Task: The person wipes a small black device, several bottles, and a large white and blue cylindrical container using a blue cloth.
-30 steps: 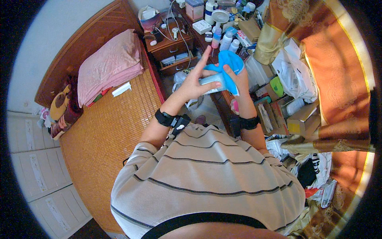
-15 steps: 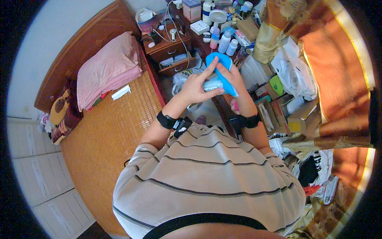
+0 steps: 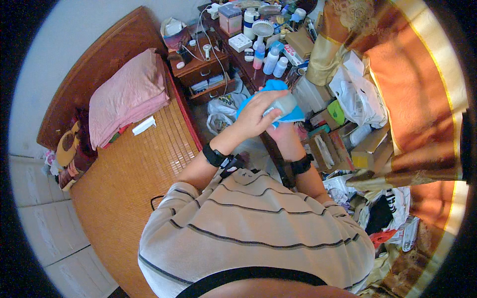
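Note:
My left hand [image 3: 254, 116] is wrapped round a pale, rounded bottle [image 3: 285, 104], its thumb on the near side and its fingers on the far side. A bright blue cloth [image 3: 275, 85] lies spread under and around the bottle. Beneath it, my right hand [image 3: 285, 133] supports the cloth, palm upward. Most of the right hand's fingers are hidden by the cloth. Both hands are together in front of me, above the edge of the dark desk [image 3: 248, 67].
Several bottles [image 3: 271, 60] and a small white fan [image 3: 262, 28] stand on the desk. At left is a bed with a woven mat [image 3: 134, 174] and pink bedding [image 3: 131, 94]. Boxes and a white plastic bag [image 3: 357, 97] crowd the right, by an orange curtain [image 3: 417, 74].
The blue cloth has gone from folded and upright to spread out below the bottle. My left hand has turned over the bottle, and my right hand has moved lower, under the cloth.

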The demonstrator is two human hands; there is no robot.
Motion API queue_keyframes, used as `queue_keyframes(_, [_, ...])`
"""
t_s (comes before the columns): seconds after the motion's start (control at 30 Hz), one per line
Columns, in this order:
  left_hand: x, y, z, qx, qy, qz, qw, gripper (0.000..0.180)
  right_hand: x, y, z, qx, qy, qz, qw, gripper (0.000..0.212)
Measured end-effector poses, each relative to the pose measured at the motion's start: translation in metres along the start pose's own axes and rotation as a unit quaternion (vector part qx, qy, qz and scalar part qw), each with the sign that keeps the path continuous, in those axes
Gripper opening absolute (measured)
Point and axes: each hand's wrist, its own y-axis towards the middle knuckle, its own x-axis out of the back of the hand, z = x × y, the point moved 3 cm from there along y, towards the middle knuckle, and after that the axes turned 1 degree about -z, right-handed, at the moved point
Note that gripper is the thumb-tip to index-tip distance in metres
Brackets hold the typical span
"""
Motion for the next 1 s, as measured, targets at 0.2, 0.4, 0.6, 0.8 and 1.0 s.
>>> queue_keyframes(0.2, [0.01,-0.006,0.031,0.061,0.122,-0.03,0.99,0.023,-0.013,-0.001,-0.008,0.035,-0.016,-0.074,0.997,0.042])
queue_keyframes(0.4, [-0.005,-0.021,0.05,0.27,-0.215,-0.13,0.93,0.036,-0.026,-0.012,-0.007,0.125,-0.217,-0.163,0.954,0.049])
queue_keyframes(0.6, [-0.002,-0.015,0.068,0.232,-0.008,-0.084,0.969,0.035,-0.022,-0.019,-0.013,0.176,-0.403,-0.14,0.887,0.055])
queue_keyframes(0.8, [-0.012,-0.01,0.054,0.358,-0.486,-0.112,0.79,0.046,-0.06,-0.017,0.016,0.352,-0.7,0.029,0.621,0.055])
queue_keyframes(1.0, [-0.025,-0.012,0.033,0.409,-0.596,-0.076,0.687,0.062,-0.098,-0.01,0.04,0.35,-0.816,0.151,0.435,0.056])
